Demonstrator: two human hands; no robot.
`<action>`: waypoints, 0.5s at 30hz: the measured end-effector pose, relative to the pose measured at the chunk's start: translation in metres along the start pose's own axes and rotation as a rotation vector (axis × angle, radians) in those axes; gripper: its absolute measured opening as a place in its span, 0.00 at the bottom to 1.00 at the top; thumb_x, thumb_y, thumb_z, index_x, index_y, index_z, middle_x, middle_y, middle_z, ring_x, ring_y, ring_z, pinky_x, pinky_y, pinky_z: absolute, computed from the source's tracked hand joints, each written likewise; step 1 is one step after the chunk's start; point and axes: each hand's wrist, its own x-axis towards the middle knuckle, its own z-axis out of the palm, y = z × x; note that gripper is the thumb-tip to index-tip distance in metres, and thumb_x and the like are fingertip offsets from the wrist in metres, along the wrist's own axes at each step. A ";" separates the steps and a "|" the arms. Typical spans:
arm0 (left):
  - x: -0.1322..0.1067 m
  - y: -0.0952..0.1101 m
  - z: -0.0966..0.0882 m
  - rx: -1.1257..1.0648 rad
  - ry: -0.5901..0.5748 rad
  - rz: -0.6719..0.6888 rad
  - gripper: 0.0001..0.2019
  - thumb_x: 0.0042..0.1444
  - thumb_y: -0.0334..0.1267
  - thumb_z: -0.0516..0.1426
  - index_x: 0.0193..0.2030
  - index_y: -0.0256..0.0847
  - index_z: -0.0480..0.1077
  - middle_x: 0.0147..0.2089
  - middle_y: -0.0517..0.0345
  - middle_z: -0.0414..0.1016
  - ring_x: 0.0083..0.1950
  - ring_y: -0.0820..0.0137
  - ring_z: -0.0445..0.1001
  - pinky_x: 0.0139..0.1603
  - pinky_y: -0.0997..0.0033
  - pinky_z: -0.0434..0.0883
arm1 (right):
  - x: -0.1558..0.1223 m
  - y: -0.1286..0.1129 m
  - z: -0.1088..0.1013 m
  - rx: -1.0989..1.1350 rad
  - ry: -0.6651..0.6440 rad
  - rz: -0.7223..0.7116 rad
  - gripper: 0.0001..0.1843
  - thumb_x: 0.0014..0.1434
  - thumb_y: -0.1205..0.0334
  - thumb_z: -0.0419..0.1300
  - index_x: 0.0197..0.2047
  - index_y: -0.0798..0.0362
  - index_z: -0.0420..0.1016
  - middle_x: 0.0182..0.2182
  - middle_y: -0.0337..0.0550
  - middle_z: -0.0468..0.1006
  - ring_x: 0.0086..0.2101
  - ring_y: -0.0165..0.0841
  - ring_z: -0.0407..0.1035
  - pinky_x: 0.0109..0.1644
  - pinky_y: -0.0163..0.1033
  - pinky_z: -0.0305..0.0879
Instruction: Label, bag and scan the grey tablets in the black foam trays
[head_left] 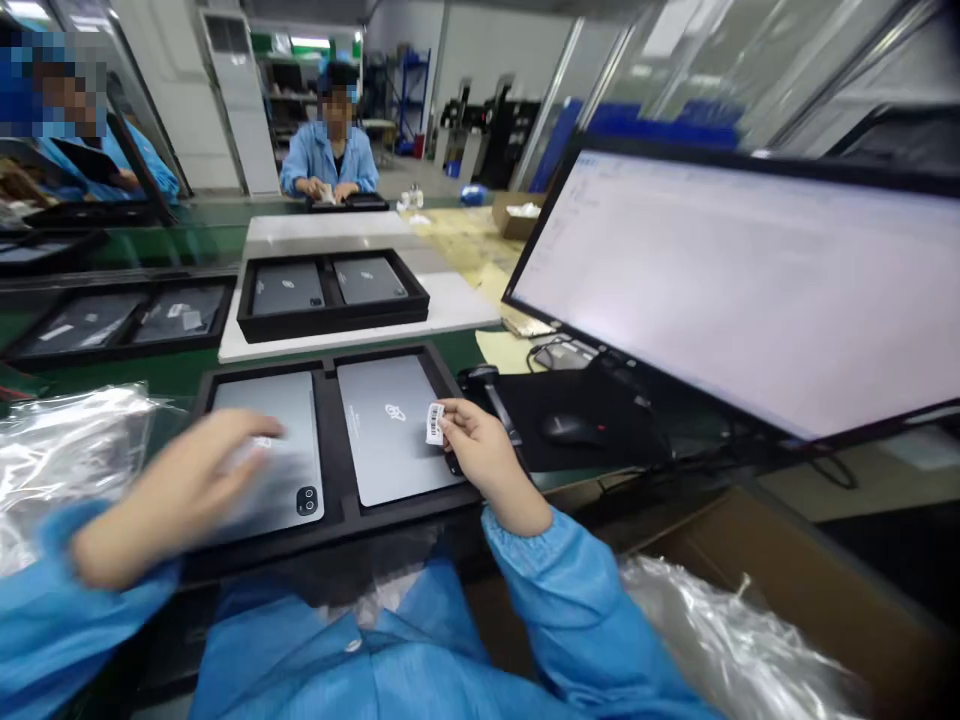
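Observation:
A black two-compartment tray (pixel 330 470) lies in front of me with a grey tablet in each compartment, back side up. My right hand (pixel 484 450) pinches a small white barcode label (pixel 434 424) between thumb and fingers, over the right tablet (pixel 386 440). My left hand (pixel 187 490), blurred by motion, is over the left tablet (pixel 289 430). Its fingers look stretched out and apart, and I see nothing held between them. Whether they touch the tablet I cannot tell. The left tablet's camera block (pixel 307 500) shows at its lower right corner.
Beyond stands another black tray (pixel 330 318) with two tablets. A further tray (pixel 120 345) at left holds bagged tablets. Clear plastic bags (pixel 75 460) lie left. At right are a scanner (pixel 491 395), a mouse (pixel 571 430), a monitor (pixel 735 290) and a carton (pixel 795 590). Two people sit opposite.

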 end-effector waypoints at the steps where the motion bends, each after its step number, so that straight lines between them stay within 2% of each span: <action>1: 0.029 0.025 0.025 0.024 -0.207 0.118 0.12 0.68 0.43 0.55 0.52 0.48 0.76 0.50 0.56 0.80 0.49 0.62 0.77 0.53 0.64 0.72 | 0.002 -0.001 0.000 0.026 0.017 0.000 0.19 0.52 0.51 0.64 0.43 0.53 0.77 0.25 0.38 0.75 0.24 0.31 0.68 0.28 0.36 0.64; 2: 0.056 0.047 0.051 0.039 -0.353 0.211 0.12 0.68 0.41 0.53 0.50 0.46 0.77 0.49 0.53 0.80 0.48 0.61 0.78 0.54 0.62 0.72 | 0.004 -0.002 0.001 0.054 0.038 -0.003 0.20 0.51 0.50 0.64 0.44 0.53 0.77 0.24 0.37 0.75 0.24 0.31 0.68 0.27 0.36 0.64; 4: 0.103 0.078 0.100 0.085 -0.471 0.319 0.11 0.66 0.39 0.55 0.49 0.43 0.77 0.45 0.48 0.80 0.47 0.59 0.77 0.56 0.58 0.71 | 0.006 -0.004 0.002 0.105 0.089 -0.014 0.23 0.49 0.49 0.65 0.46 0.53 0.75 0.24 0.37 0.75 0.24 0.31 0.67 0.28 0.36 0.64; 6: 0.134 0.089 0.138 0.103 -0.451 0.341 0.12 0.65 0.42 0.56 0.50 0.43 0.77 0.45 0.47 0.80 0.45 0.60 0.77 0.54 0.58 0.72 | 0.006 -0.004 0.003 0.138 0.155 -0.034 0.25 0.48 0.49 0.65 0.47 0.53 0.74 0.25 0.37 0.75 0.24 0.31 0.68 0.28 0.36 0.65; 7: 0.143 0.090 0.151 0.107 -0.433 0.357 0.13 0.65 0.43 0.56 0.50 0.43 0.77 0.45 0.47 0.80 0.43 0.60 0.77 0.52 0.60 0.72 | 0.006 -0.003 0.002 0.150 0.194 -0.049 0.25 0.48 0.49 0.64 0.47 0.53 0.73 0.25 0.37 0.75 0.24 0.32 0.68 0.29 0.36 0.65; 10: 0.154 0.082 0.166 0.103 -0.367 0.429 0.14 0.66 0.46 0.55 0.49 0.43 0.77 0.44 0.48 0.80 0.40 0.63 0.76 0.46 0.64 0.72 | 0.008 0.004 -0.002 0.183 0.295 -0.099 0.25 0.49 0.49 0.63 0.48 0.52 0.70 0.25 0.36 0.75 0.24 0.32 0.67 0.29 0.37 0.64; 13: 0.157 0.076 0.159 0.085 -0.283 0.490 0.15 0.67 0.48 0.53 0.44 0.42 0.77 0.42 0.48 0.79 0.40 0.64 0.76 0.47 0.64 0.72 | 0.017 0.004 -0.011 0.152 0.333 -0.087 0.23 0.52 0.51 0.62 0.48 0.53 0.68 0.24 0.35 0.73 0.24 0.32 0.67 0.29 0.37 0.65; 15: 0.158 0.073 0.148 0.057 -0.197 0.503 0.18 0.69 0.48 0.50 0.40 0.40 0.76 0.41 0.46 0.78 0.43 0.62 0.75 0.50 0.61 0.71 | 0.024 -0.002 -0.016 0.015 0.327 -0.068 0.18 0.56 0.54 0.61 0.47 0.54 0.70 0.26 0.37 0.74 0.26 0.33 0.70 0.32 0.38 0.68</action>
